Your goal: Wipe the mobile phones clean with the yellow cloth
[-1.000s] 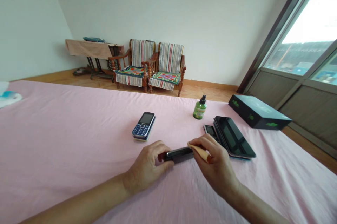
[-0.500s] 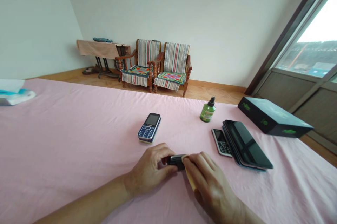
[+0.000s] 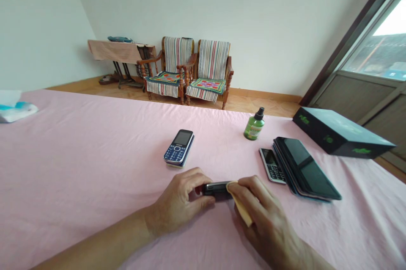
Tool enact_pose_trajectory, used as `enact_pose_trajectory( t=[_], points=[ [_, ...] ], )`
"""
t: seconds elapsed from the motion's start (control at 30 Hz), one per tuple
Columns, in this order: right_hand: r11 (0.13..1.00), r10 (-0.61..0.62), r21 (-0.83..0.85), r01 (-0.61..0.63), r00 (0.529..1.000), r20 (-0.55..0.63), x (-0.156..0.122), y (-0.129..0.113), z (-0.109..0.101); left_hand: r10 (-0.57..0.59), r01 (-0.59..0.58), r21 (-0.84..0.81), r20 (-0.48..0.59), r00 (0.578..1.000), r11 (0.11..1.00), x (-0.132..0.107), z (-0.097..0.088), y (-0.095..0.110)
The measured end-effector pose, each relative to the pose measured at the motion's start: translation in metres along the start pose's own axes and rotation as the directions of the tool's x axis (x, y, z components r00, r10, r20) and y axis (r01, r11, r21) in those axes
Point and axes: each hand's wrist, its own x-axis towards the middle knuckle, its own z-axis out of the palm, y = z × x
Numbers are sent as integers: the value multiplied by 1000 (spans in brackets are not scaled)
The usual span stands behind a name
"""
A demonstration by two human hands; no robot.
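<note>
Window (image 3: 371,50) has slid right; hands (image 3: 177,202) still grip phone (image 3: 215,188) and cloth (image 3: 242,210).

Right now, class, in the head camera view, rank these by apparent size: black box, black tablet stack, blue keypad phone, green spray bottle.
Largest to smallest: black box, black tablet stack, then blue keypad phone and green spray bottle, too alike to rank.

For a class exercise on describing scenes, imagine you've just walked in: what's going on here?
A person is handling a small black phone on a pink-covered surface. Their left hand grips it while their right hand presses a tan cloth against its end. Nearby lie a blue keypad phone, a silver keypad phone, a stack of dark phones and a green spray bottle.
</note>
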Motion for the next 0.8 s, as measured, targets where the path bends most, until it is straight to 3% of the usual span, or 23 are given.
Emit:
enact_pose_trajectory(
  t=[0.17,0.37,0.47,0.6,0.8],
  points=[
    [1000,20,7,-20,996,84,6,-6,4,20,-20,-15,6,1000,1000,-1,0,-1],
    [991,-20,-129,33,994,107,5,-10,4,32,-32,4,20,999,999,-2,0,2],
    [989,28,-146,-20,998,58,1,-3,2,28,-28,23,21,999,999,-1,0,3],
    [991,123,-40,-126,991,-53,-2,2,1,31,-31,34,20,999,999,0,-1,3],
    [1000,-3,19,1,997,82,2,-8,4,42,-43,28,28,999,999,-2,-1,4]
  ],
)
